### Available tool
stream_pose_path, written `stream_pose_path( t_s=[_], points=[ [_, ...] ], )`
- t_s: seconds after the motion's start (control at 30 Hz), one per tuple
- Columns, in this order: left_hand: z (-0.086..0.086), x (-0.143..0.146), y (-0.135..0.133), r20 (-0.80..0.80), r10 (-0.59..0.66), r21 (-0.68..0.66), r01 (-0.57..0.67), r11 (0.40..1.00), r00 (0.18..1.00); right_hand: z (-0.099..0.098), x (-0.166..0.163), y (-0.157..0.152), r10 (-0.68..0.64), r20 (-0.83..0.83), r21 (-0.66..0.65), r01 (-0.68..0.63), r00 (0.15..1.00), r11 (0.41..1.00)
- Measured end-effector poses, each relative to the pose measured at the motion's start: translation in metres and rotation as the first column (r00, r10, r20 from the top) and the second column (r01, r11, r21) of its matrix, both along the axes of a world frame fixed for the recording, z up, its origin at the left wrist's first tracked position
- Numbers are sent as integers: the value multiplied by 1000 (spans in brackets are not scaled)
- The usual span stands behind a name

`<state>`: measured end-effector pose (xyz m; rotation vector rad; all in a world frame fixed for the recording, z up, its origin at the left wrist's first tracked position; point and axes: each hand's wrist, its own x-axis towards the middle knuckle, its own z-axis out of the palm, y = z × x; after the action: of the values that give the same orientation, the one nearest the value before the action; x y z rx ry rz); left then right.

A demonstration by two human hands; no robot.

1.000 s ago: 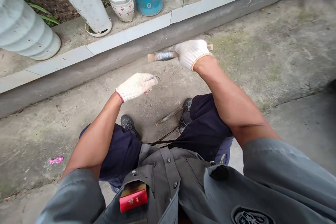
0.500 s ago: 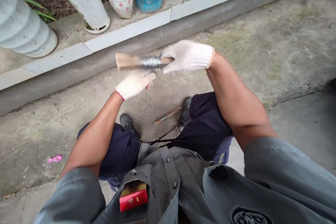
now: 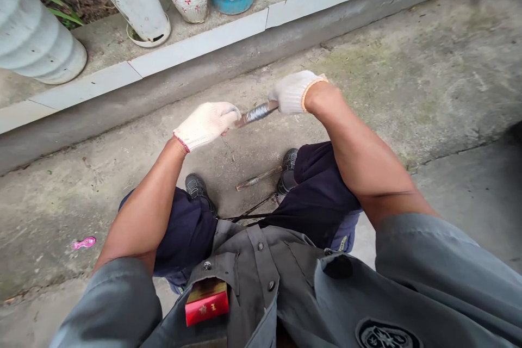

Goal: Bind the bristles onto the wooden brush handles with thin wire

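Evidently grasping the wire-wound stick (image 3: 258,112) by its right part with the right grip (image 3: 296,92), presumably to leave the silvery coil exposed. Curling the left grip (image 3: 209,124) at the stick's left end; cannot tell whether pinching wood, wire or neither. Running slantwise between the grips, above the concrete floor (image 3: 391,109), farther off than the second stick (image 3: 260,179) beside the right shoe (image 3: 290,159), perhaps laid within reach.

On the red pack (image 3: 207,304) we see two gold Chinese characters: one looks like 王, the other we cannot make out. We find pale lettering on the blue cloth (image 3: 346,238), too small to read, and a badge (image 3: 387,335) we cannot decipher.
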<state>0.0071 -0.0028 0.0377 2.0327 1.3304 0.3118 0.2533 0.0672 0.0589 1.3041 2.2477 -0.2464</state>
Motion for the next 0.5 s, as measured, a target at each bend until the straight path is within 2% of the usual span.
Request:
stream_pose_path(
  t_s=[0.1, 0.2, 0.27, 0.37, 0.43, 0.5],
  points=[
    [1, -8, 6, -11, 36, 51, -35, 998, 999, 5, 9, -7, 166, -154, -247, -200, 974, 948],
    [-2, -8, 9, 10, 36, 23, -36, 999, 999, 17, 12, -11, 170, -370, -326, -300, 913, 896],
    [-4, -3, 6, 35, 35, -17, -35, 999, 999, 25, 8, -12, 125, -455, -270, -271, 882, 924],
    [-5, 7, -1, 54, 24, -74, -20, 997, 998, 30, -1, -8, 58, -490, -54, -97, 869, 994],
    [-5, 12, -6, 64, 3, -90, 2, 996, 998, 26, -6, -3, 14, -473, 80, 26, 881, 996],
    [-6, 15, -8, 67, -21, -107, 28, 994, 998, 20, -9, 2, -56, -417, 153, 131, 907, 979]
  ],
)
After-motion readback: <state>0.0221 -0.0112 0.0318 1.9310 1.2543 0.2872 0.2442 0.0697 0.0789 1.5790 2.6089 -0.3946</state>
